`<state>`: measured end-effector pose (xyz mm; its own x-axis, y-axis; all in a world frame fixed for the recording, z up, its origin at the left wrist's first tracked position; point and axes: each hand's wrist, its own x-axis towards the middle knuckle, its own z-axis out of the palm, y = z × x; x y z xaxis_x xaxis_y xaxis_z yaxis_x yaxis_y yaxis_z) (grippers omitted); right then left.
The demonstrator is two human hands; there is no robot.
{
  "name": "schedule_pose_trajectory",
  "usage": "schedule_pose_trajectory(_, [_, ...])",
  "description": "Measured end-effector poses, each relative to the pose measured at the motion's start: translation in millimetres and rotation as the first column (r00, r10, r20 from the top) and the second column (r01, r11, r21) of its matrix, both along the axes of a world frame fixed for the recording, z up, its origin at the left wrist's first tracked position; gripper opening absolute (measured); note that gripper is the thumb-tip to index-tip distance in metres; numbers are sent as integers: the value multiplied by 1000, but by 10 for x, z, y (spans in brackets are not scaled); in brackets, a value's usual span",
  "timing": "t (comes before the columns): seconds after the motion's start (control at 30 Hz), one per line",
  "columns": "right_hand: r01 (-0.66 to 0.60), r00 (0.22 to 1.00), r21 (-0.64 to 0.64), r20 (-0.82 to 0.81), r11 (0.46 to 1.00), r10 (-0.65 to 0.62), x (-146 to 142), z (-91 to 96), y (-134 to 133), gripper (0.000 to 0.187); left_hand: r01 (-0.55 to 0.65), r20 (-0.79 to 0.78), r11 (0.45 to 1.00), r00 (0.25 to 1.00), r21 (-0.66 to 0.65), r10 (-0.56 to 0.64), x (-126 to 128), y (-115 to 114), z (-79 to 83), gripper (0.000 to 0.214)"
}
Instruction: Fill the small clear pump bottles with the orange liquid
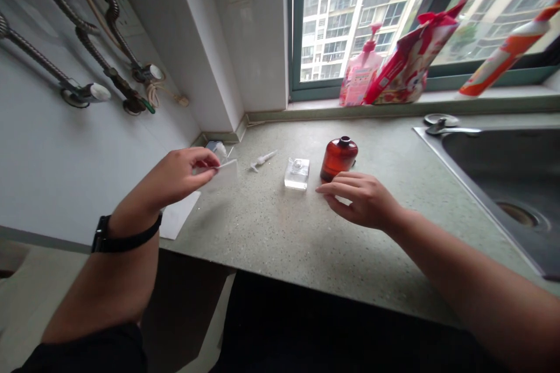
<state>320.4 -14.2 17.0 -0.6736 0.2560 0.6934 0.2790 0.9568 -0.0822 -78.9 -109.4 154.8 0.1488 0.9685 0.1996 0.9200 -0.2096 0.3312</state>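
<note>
My left hand (181, 175), with a black watch on the wrist, pinches a small white card or packet (222, 176) above the left part of the speckled countertop (280, 233). My right hand (359, 198) hovers over the counter with fingers stretched out and slightly curled, holding nothing. Just beyond its fingertips stands an amber bottle (338, 157) without a cap. To the bottle's left sits a small clear square bottle (297, 173). A white pump nozzle (262, 159) lies further left on the counter.
A steel sink (503, 180) fills the right side. On the window sill stand a pink pump bottle (361, 73), a red refill pouch (411, 61) and an orange-white bottle (503, 58). Hoses and valves (109, 84) hang on the left wall. A white sheet (177, 218) lies at the counter's left edge.
</note>
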Motion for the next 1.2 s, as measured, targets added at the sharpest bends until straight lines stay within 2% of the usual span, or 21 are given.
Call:
schedule_pose_trajectory(0.07, [6,1000,-75,-23,997,-8,-27,-7,-17,21,79,157,997,984,23,-82,203,107,-38,19])
schedule_pose_trajectory(0.13, [19,998,-195,-52,981,-30,-59,-22,-41,30,178,340,984,925,7,-169,429,222,-105,17])
schedule_pose_trajectory(0.23, [-28,990,-422,-137,906,-33,-107,-51,-74,65,358,600,933,754,-37,-266,800,377,-225,18])
schedule_pose_trajectory(0.33, [-98,973,-582,-227,808,-45,-136,-55,-87,84,527,749,849,575,-32,-329,1132,498,-337,20])
schedule_pose_trajectory(0.4, [-99,966,-652,-245,752,-85,-140,-36,-80,81,593,795,805,491,-5,-357,1287,563,-409,23])
schedule_pose_trajectory(0.43, [-90,968,-693,-229,715,-99,-138,-23,-73,69,605,806,796,466,12,-366,1340,590,-448,24])
schedule_pose_trajectory(0.5, [-89,974,-779,-199,620,-111,-133,2,-55,43,588,806,806,444,68,-392,1404,636,-545,25])
schedule_pose_trajectory(0.57, [-106,970,-849,-203,517,-134,-133,15,-36,33,535,778,833,460,142,-428,1429,667,-670,23])
schedule_pose_trajectory(0.63, [-130,954,-894,-230,428,-190,-136,17,-17,32,458,745,861,491,221,-453,1433,684,-813,22])
schedule_pose_trajectory(0.7, [-167,940,-925,-254,341,-230,-138,11,-1,40,362,753,895,505,259,-422,1427,693,-950,21])
schedule_pose_trajectory(0.77, [-211,934,-945,-270,250,-234,-135,5,11,45,299,791,925,494,235,-361,1414,703,-1054,23])
schedule_pose_trajectory(0.83, [-228,934,-955,-269,187,-236,-132,-1,16,44,279,837,941,454,192,-305,1399,720,-1116,26])
schedule_pose_trajectory(0.9, [-233,924,-957,-274,175,-268,-138,-5,13,43,279,892,948,373,155,-256,1392,746,-1148,34])
schedule_pose_trajectory(0.97, [-261,894,-944,-315,200,-319,-159,-7,4,44,311,941,943,272,114,-203,1405,773,-1173,53])
schedule_pose_trajectory(1.03, [-311,846,-920,-383,238,-372,-187,-12,-4,45,397,964,917,221,52,-150,1437,789,-1207,63])
schedule_pose_trajectory(1.13, [-360,785,-899,-437,252,-440,-216,-32,-1,45,474,957,879,274,-46,-98,1493,786,-1271,51])
schedule_pose_trajectory(1.2, [-357,767,-901,-433,247,-473,-214,-51,15,43,443,943,894,322,-67,-89,1513,779,-1311,45])
